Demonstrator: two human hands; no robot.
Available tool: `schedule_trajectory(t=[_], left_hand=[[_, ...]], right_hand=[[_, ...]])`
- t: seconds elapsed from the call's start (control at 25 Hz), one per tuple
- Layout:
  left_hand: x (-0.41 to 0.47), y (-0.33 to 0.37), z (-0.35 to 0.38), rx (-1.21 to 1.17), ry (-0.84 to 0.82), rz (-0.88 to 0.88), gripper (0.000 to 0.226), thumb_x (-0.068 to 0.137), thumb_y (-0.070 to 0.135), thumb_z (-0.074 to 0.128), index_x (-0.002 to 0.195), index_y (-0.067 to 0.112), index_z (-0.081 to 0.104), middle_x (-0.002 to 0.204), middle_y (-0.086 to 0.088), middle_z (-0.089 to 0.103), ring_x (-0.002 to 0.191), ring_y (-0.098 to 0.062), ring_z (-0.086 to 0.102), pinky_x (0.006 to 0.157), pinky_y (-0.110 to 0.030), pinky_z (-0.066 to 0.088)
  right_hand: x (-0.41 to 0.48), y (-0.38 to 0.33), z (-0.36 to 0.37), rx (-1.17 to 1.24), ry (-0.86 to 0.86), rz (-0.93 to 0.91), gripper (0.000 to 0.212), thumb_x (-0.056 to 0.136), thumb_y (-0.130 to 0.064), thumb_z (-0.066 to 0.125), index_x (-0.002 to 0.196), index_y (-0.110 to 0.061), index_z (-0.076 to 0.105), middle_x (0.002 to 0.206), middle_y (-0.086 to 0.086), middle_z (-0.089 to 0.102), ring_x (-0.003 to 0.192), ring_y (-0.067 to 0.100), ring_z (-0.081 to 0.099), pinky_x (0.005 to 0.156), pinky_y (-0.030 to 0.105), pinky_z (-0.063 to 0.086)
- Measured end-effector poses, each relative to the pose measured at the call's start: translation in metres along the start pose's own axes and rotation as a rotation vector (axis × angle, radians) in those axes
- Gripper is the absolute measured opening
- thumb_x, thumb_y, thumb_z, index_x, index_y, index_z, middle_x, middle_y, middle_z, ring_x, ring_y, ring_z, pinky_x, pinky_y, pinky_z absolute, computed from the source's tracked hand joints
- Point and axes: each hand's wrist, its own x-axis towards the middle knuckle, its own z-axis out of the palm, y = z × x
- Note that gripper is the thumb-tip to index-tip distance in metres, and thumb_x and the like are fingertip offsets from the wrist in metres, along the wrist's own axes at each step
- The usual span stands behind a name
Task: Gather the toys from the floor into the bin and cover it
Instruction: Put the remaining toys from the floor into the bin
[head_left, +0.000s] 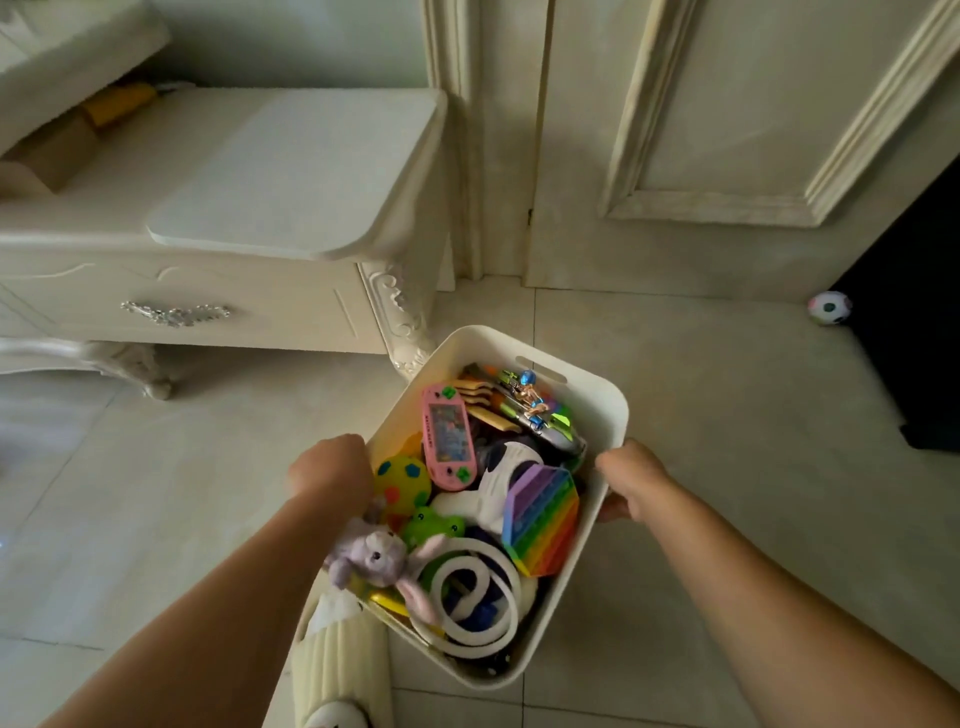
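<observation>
Bin (597, 415), loaded with toys (449, 441), at frame centre. Left hand (330, 467) grips its 9 o'clock rim, right hand (631, 480) its 3 o'clock rim. One ball (829, 307) lies on the floor (701, 395) at 2 o'clock: judged next pickup, then covering.

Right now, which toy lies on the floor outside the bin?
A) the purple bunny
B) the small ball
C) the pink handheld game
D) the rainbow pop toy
B: the small ball lies on the floor at far right beside a dark object, while the other three sit inside the bin that the left hand and right hand grip.
</observation>
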Motion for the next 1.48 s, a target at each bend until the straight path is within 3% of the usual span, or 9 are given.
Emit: schedule_trajectory(t=[0.16,0.32,0.44,0.56,0.84,0.92,1.08,1.24,1.48], left_hand=[[0.014,0.042,-0.014,-0.098,0.092,0.094,0.039,0.086,0.011,0.050,0.120,0.026,0.062,0.117,-0.006,0.065,0.106,-0.027,0.062,0.083,-0.033,0.052],[0.035,0.107,-0.017,-0.408,0.072,0.184,0.048,0.088,0.014,0.051,0.131,0.034,0.054,0.131,-0.007,0.060,0.115,-0.029,0.058,0.095,-0.038,0.049],[0.023,0.164,-0.016,-0.407,0.230,0.338,0.045,0.096,0.024,0.041,0.140,0.033,0.043,0.147,-0.002,0.047,0.138,-0.024,0.039,0.115,-0.052,0.025],[-0.005,0.201,-0.009,-0.353,0.356,0.515,0.045,0.098,0.032,0.040,0.143,0.032,0.039,0.158,0.002,0.027,0.149,-0.019,0.011,0.119,-0.054,0.003],[-0.037,0.184,0.034,-0.259,0.160,0.695,0.054,0.091,0.027,0.052,0.142,0.032,0.036,0.161,0.003,0.013,0.146,-0.025,0.018,0.116,-0.043,0.026],[-0.046,0.180,0.030,-0.225,0.142,0.692,0.057,0.092,0.028,0.053,0.145,0.029,0.032,0.162,0.000,0.010,0.147,-0.026,0.016,0.117,-0.042,0.025],[-0.067,0.201,-0.007,-0.199,0.161,0.730,0.061,0.093,0.033,0.051,0.149,0.030,0.027,0.163,-0.004,0.006,0.150,-0.027,0.005,0.119,-0.046,0.021],[-0.076,0.245,-0.034,-0.168,0.164,0.831,0.061,0.093,0.037,0.052,0.148,0.033,0.028,0.162,-0.004,0.012,0.149,-0.027,0.009,0.119,-0.050,0.020],[-0.026,0.346,-0.043,-0.124,0.127,0.988,0.054,0.099,0.042,0.039,0.149,0.031,0.024,0.163,0.000,0.009,0.150,-0.020,0.005,0.121,-0.043,0.011]], right_hand=[[0.013,0.017,-0.022,0.211,0.111,0.036,0.031,0.083,-0.002,0.047,0.111,-0.010,0.058,0.106,0.023,0.065,0.083,0.041,0.069,0.053,0.062,0.055],[0.020,0.037,-0.067,0.420,0.276,0.090,0.038,0.082,-0.003,0.045,0.118,-0.014,0.053,0.111,0.021,0.063,0.089,0.043,0.066,0.056,0.063,0.055],[0.011,0.050,-0.099,0.592,0.333,0.154,0.037,0.089,0.001,0.047,0.123,-0.011,0.049,0.115,0.020,0.060,0.091,0.040,0.064,0.047,0.053,0.056],[0.011,0.067,-0.116,0.748,0.342,0.220,0.035,0.094,-0.002,0.050,0.129,-0.005,0.045,0.120,0.025,0.055,0.093,0.044,0.061,0.039,0.049,0.053],[0.016,0.076,-0.120,0.895,0.340,0.289,0.046,0.091,-0.003,0.051,0.135,-0.010,0.039,0.128,0.026,0.048,0.105,0.050,0.056,0.044,0.048,0.053],[-0.007,0.065,-0.122,0.878,0.327,0.284,0.051,0.090,-0.010,0.058,0.137,-0.010,0.038,0.129,0.024,0.048,0.106,0.043,0.058,0.054,0.048,0.056],[-0.044,0.048,-0.151,0.432,0.720,0.025,0.075,0.088,-0.020,0.063,0.151,-0.016,0.022,0.145,0.021,0.039,0.127,0.041,0.047,0.098,0.048,0.044],[-0.052,0.024,-0.192,0.078,0.775,-0.306,0.048,0.094,-0.018,0.049,0.142,-0.016,0.045,0.144,0.013,0.045,0.130,0.032,0.046,0.100,0.039,0.041],[0.057,-0.017,-0.259,-0.203,0.619,-0.217,0.043,0.094,-0.022,0.048,0.137,-0.015,0.050,0.139,0.014,0.053,0.125,0.032,0.052,0.098,0.034,0.042]])
